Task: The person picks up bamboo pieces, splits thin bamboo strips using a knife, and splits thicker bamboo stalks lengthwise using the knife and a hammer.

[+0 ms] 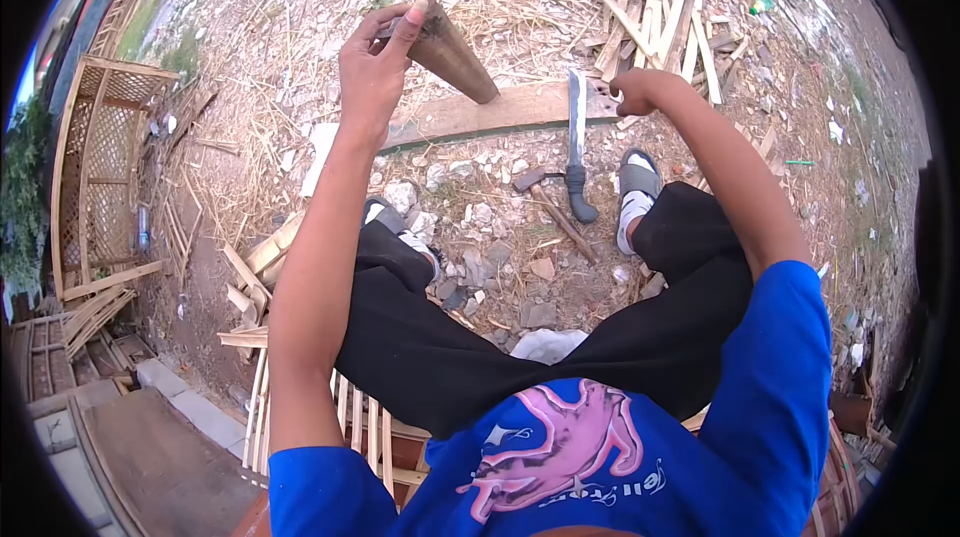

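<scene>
My left hand (pixel 378 65) is closed around the upper end of a thick brown piece of wood (pixel 455 57). The wood is tilted, its lower end at a long flat plank (pixel 535 105) on the ground. Near the plank's right end is my right hand (pixel 645 94), fingers curled in a pinch; whatever they hold, if anything, is too small to make out. Between the hands, a machete (pixel 577 142) lies with its blade across the plank and its dark handle toward me. Left of that handle, a hammer (pixel 558 215) with a wooden shaft rests on the ground.
Split wood strips (pixel 665 22) are piled beyond my right hand. More slats (pixel 265 257) lie by my left leg. A lattice crate (pixel 105 172) stands at far left. Stones (pixel 480 227) and straw cover the ground between my sandalled feet.
</scene>
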The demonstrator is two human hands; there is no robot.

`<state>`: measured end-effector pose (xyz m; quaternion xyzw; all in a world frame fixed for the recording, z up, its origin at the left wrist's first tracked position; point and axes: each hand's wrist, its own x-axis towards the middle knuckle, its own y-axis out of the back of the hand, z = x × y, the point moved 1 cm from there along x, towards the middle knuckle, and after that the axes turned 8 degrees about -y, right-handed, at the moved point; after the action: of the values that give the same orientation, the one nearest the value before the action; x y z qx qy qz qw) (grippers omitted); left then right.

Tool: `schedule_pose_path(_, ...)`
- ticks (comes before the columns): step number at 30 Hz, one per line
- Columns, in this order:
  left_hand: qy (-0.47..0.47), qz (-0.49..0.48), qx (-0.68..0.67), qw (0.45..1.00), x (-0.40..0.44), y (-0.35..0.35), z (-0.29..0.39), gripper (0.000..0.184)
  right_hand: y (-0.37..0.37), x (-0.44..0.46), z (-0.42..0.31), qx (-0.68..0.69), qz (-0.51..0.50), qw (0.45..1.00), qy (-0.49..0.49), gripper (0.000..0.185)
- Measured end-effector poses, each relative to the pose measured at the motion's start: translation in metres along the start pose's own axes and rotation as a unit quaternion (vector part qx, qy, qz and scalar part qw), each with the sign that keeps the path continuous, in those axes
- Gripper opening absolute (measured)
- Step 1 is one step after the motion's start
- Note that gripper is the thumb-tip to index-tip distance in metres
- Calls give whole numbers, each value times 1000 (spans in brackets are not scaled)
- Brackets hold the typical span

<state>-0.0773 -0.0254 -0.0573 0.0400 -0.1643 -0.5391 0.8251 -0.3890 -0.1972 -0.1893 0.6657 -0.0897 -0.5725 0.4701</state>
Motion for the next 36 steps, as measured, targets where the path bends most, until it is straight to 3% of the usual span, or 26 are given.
schedule_pose_path(3, 22, 2, -17, 1000, 6, 0, -2, 45, -5, 36, -30, 173, 253, 952, 9, 41)
schedule_pose_path(5, 37, -3, -42, 998, 10, -3, 3, 44, -26, 39, -59, 303, 226, 926, -21, 43)
schedule_pose_path(10, 20, 49, -62, 997, 21, -10, -1, 36, -172, 66, -78, 278, 23, 953, -119, 58)
schedule_pose_path(15, -9, 66, -59, 996, 28, -10, -4, 30, -269, 56, -112, 329, 62, 915, -227, 72)
schedule_pose_path(20, -19, 75, -94, 993, 29, -14, -9, 32, -267, 48, -131, 358, 56, 901, -236, 77)
schedule_pose_path(26, 8, 58, -129, 990, 36, -20, -7, 38, -245, 60, -101, 485, 74, 813, -313, 87)
schedule_pose_path(29, 1, 47, -125, 991, 39, -25, -8, 39, -211, 38, -94, 506, 106, 811, -273, 91)
schedule_pose_path(30, -6, 41, -120, 992, 39, -27, -8, 40, -214, 44, -92, 516, 214, 791, -248, 69)
schedule_pose_path(33, -21, 27, -134, 990, 41, -29, -8, 41, -183, 63, -79, 731, 139, 652, -144, 40)
schedule_pose_path(35, -21, 39, -131, 990, 43, -31, -9, 42, -123, 30, -82, 785, 204, 577, -93, 26)
schedule_pose_path(36, -22, 46, -128, 990, 45, -32, -9, 43, -80, -6, -89, 787, 227, 569, -69, 26)
